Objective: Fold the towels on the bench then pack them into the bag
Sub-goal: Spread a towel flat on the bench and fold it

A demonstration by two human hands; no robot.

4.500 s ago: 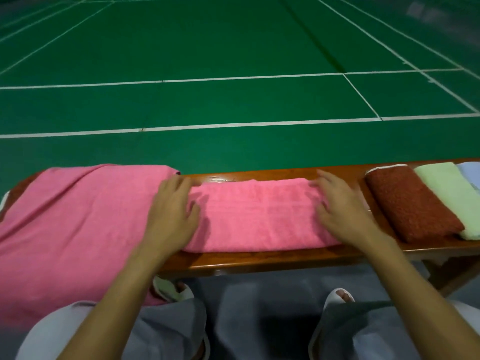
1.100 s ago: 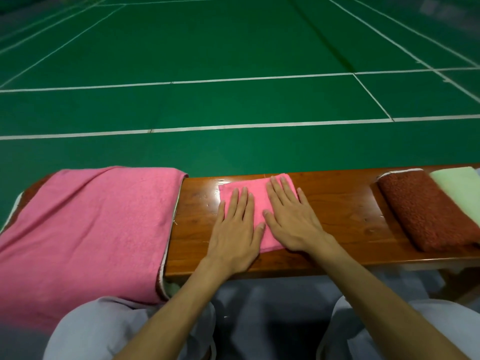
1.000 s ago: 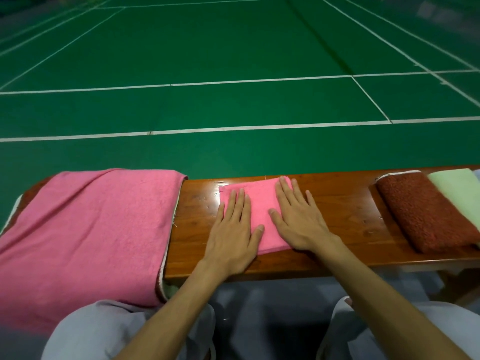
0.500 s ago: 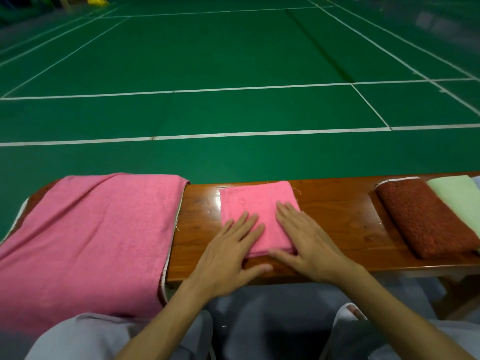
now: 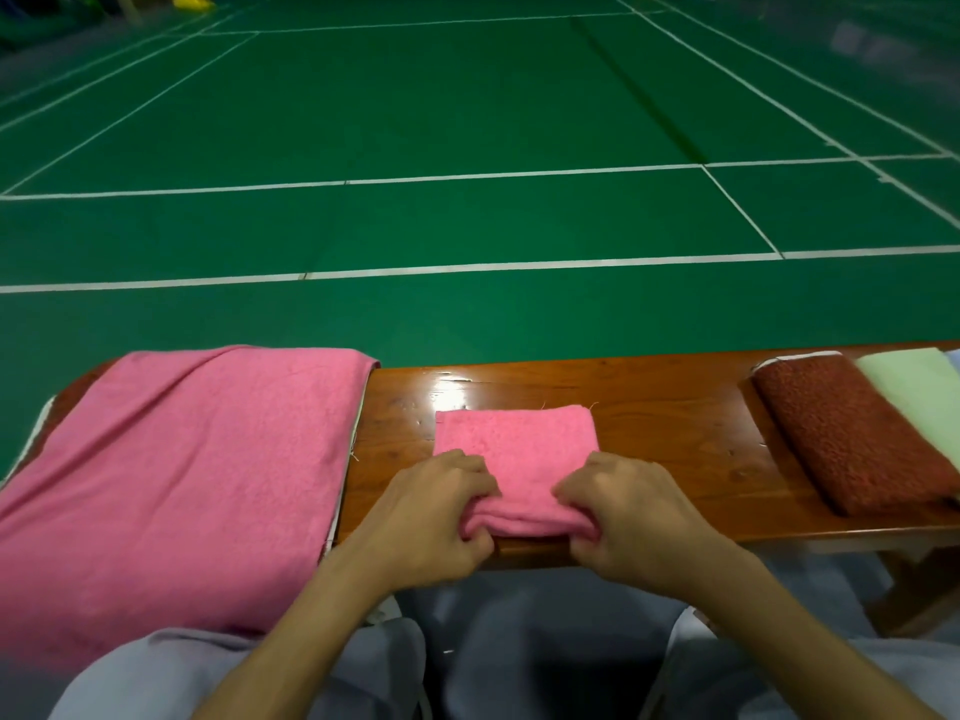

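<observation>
Fingers (image 5: 467, 467) of left hand (image 5: 431, 517) and right hand (image 5: 639, 517) pinch the folded pink towel (image 5: 517, 439); spread pink towel (image 5: 182, 475) left, brown towel (image 5: 852, 433) right.

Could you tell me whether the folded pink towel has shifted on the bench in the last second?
Yes. The folded pink towel has slid toward the front edge of the bench; bare wood now shows beyond it.

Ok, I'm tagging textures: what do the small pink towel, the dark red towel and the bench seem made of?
Small pink towel: soft matte cloth, likely terry; fine nap, and it bunches where the left hand and right hand pinch its near edge. Dark red towel: coarser, nubby pile, matte, probably terry too. Bench: wood with visible grain, glossy as if varnished; it shows glare.
</observation>
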